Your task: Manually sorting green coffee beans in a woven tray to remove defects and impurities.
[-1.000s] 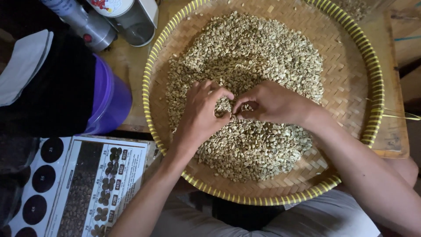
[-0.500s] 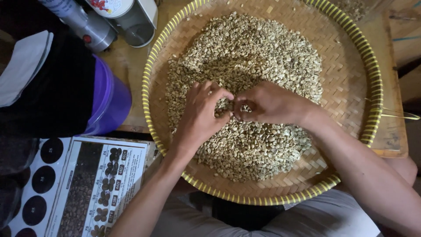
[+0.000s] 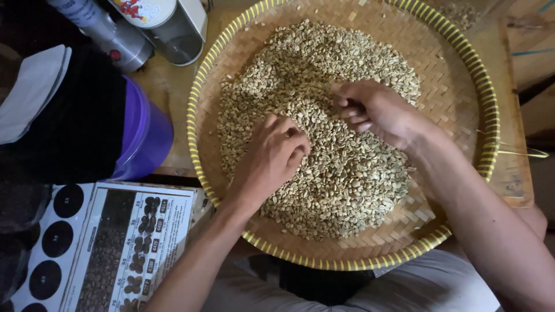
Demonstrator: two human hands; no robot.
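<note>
— Where the view starts at the left, what do you see?
— I see a purple tub (image 3: 144, 130) on the counter (image 3: 167, 86), then the woven tray (image 3: 457, 92) of pale green beans (image 3: 341, 173).
— And the left hand (image 3: 272, 156)?
— It lies knuckles-up on the beans at the heap's middle, fingers curled down into them; I can't tell whether it holds any.
— The right hand (image 3: 376, 110)?
— Further up and to the right, loosely clenched on the heap, fingertips tucked under; what they hold, I can't tell.
</note>
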